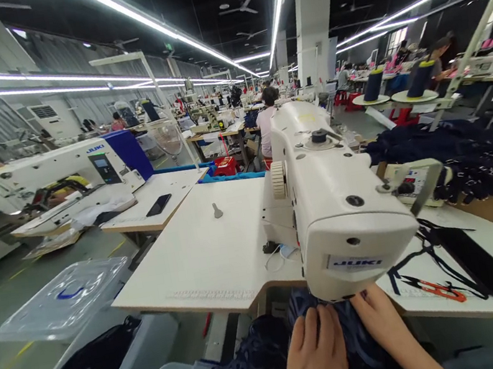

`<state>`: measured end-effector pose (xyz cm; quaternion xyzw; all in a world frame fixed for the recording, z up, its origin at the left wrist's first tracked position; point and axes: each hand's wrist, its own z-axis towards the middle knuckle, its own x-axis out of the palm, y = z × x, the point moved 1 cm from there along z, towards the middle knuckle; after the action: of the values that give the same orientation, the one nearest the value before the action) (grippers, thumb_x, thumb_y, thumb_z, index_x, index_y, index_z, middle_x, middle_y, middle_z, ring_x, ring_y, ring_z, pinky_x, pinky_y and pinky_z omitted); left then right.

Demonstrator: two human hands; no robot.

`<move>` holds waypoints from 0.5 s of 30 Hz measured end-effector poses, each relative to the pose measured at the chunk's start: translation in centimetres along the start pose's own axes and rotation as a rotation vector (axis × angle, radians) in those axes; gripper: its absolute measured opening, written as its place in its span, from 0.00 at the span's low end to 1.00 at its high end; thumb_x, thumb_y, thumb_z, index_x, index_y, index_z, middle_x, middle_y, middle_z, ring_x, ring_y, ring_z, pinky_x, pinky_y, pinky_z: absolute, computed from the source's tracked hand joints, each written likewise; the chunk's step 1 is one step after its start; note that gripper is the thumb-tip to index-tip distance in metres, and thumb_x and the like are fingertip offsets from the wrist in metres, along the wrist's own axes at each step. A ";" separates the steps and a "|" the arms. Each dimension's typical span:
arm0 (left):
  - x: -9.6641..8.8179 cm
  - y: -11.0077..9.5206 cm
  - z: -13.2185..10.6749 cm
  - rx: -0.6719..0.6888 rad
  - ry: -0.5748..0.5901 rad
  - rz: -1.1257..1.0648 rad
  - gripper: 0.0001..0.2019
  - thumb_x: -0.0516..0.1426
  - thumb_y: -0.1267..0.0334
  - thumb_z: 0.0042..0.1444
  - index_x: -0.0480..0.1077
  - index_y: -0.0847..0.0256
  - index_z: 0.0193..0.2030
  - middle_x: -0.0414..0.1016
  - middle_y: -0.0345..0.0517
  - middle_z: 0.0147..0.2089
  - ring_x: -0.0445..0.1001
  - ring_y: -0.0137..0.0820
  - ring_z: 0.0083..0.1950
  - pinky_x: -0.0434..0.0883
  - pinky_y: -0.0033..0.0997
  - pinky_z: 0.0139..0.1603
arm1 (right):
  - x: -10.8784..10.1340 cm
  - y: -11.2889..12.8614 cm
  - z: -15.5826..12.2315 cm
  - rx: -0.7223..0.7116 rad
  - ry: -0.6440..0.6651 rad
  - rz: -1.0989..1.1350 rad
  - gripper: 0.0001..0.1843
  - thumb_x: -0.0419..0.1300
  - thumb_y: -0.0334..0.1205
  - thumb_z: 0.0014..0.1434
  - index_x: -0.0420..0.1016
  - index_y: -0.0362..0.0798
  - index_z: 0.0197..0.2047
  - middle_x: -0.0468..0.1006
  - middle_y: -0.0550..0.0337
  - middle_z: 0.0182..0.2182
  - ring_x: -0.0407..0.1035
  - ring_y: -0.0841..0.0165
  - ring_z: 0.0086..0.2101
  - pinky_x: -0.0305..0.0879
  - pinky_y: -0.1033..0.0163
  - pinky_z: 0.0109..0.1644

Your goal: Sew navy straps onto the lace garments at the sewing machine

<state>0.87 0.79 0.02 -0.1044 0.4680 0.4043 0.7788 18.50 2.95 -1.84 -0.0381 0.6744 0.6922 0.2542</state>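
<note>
My left hand [315, 355] lies flat, fingers stretched, on dark blue patterned fabric [258, 365] just below the head of a white sewing machine [333, 195]. My right hand [385, 322] rests beside it on the same fabric, fingers reaching under the machine's front end; their tips are hidden by the machine. The fabric hangs off the front of the white table [201, 255] toward my lap.
Orange snips [441, 290], dark straps and a black flat piece [481, 262] lie on the table at right. A cardboard box of dark fabric [484, 163] stands behind. Clear plastic bins [65, 300] sit at left. Other workers and machines fill the hall.
</note>
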 end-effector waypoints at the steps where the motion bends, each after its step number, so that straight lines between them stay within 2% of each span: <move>1: 0.0 0.2 0.0 -0.003 0.009 -0.005 0.17 0.55 0.62 0.63 0.69 0.61 0.58 0.74 0.48 0.52 0.70 0.36 0.52 0.65 0.33 0.55 | 0.0 -0.5 0.2 0.031 0.015 0.064 0.23 0.49 0.58 0.61 0.72 0.49 0.44 0.78 0.52 0.40 0.71 0.60 0.37 0.67 0.58 0.45; 5: -0.2 0.6 0.2 0.012 -0.025 -0.016 0.16 0.54 0.63 0.64 0.70 0.60 0.57 0.75 0.45 0.50 0.70 0.35 0.50 0.67 0.31 0.52 | 0.3 -3.0 0.3 0.179 0.062 0.207 0.27 0.49 0.65 0.58 0.72 0.50 0.39 0.78 0.54 0.38 0.71 0.58 0.43 0.66 0.56 0.52; 8: -0.1 0.6 0.3 0.036 -0.023 -0.006 0.16 0.53 0.65 0.64 0.71 0.59 0.57 0.75 0.45 0.51 0.70 0.34 0.51 0.68 0.30 0.50 | 0.8 -4.1 -0.7 0.241 0.113 0.243 0.30 0.51 0.68 0.55 0.75 0.50 0.37 0.79 0.51 0.39 0.72 0.56 0.46 0.64 0.53 0.55; 12: 0.2 0.3 0.2 0.050 -0.018 -0.016 0.16 0.54 0.66 0.63 0.71 0.60 0.56 0.75 0.45 0.52 0.70 0.35 0.52 0.68 0.30 0.51 | 1.3 -3.6 -3.0 0.272 0.247 0.339 0.26 0.57 0.65 0.51 0.79 0.49 0.30 0.80 0.54 0.33 0.74 0.56 0.40 0.65 0.53 0.52; 15: 0.0 0.4 0.4 0.058 -0.001 -0.056 0.18 0.53 0.62 0.62 0.71 0.60 0.58 0.75 0.46 0.52 0.70 0.37 0.52 0.67 0.32 0.52 | 1.0 -2.8 -3.8 0.272 0.274 0.413 0.25 0.59 0.64 0.50 0.78 0.49 0.25 0.79 0.57 0.26 0.73 0.58 0.35 0.67 0.55 0.46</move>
<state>0.81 1.29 0.34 -0.0945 0.4761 0.3688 0.7927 17.62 -0.51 -5.12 0.0412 0.7827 0.6208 0.0169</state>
